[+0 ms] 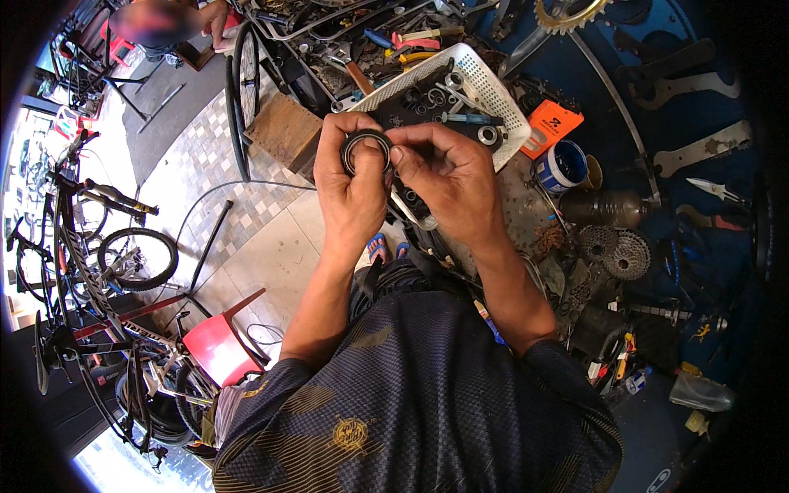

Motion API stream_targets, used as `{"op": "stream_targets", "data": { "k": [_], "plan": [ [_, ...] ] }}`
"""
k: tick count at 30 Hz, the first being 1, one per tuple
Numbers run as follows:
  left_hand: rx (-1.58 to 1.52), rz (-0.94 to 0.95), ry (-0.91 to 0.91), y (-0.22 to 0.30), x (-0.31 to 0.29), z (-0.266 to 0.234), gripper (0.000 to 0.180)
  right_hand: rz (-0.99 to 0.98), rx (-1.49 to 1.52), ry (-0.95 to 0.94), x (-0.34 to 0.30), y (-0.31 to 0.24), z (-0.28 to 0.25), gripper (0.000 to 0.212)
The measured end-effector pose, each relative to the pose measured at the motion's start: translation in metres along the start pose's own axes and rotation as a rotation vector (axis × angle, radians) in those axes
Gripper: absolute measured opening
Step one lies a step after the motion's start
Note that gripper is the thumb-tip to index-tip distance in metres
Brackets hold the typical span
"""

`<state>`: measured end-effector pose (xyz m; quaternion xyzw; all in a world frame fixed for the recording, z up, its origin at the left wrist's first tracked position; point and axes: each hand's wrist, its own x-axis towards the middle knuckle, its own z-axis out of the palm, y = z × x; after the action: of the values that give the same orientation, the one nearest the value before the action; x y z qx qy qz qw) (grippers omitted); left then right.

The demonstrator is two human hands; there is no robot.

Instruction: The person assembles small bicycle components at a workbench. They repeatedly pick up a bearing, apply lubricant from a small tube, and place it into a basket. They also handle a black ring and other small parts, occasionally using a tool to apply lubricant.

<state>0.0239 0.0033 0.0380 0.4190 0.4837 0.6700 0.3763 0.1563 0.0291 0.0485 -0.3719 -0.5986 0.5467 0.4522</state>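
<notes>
In front of my chest, both hands hold a dark round bearing (pixel 379 141) with a pale ring around its middle. My left hand (pixel 352 193) is closed on it, the thumb pressed over its centre and the fingers behind it. My right hand (pixel 456 182) is closed too, with thumb and forefinger at the bearing's right edge. Beyond the hands stands a white perforated plastic basket (pixel 511 105). Inside it lie metal rings, small parts and a screwdriver with a blue handle (pixel 470 119). My right hand covers part of the basket.
Right of the basket are an orange packet (pixel 552 130), a blue tub (pixel 562 166) and a bicycle cassette (pixel 627 254). Tools hang on a blue panel at right. A wooden box (pixel 283 131) stands left of my hands. Bicycles (pixel 90 279) and a red chair (pixel 219 348) occupy the left; another person (pixel 156 23) is at far left.
</notes>
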Motion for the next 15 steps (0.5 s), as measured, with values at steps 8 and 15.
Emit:
{"op": "stream_targets", "data": {
  "k": [8,15],
  "plan": [
    [-0.169,-0.012,0.014,-0.009,-0.001,0.002,0.014,-0.053,0.046,0.05,-0.004,0.007,0.01,0.026],
    [-0.241,-0.085,0.013,-0.006,-0.003,0.0,0.015,-0.141,-0.173,0.073,-0.005,-0.004,0.012,0.022]
  ]
}}
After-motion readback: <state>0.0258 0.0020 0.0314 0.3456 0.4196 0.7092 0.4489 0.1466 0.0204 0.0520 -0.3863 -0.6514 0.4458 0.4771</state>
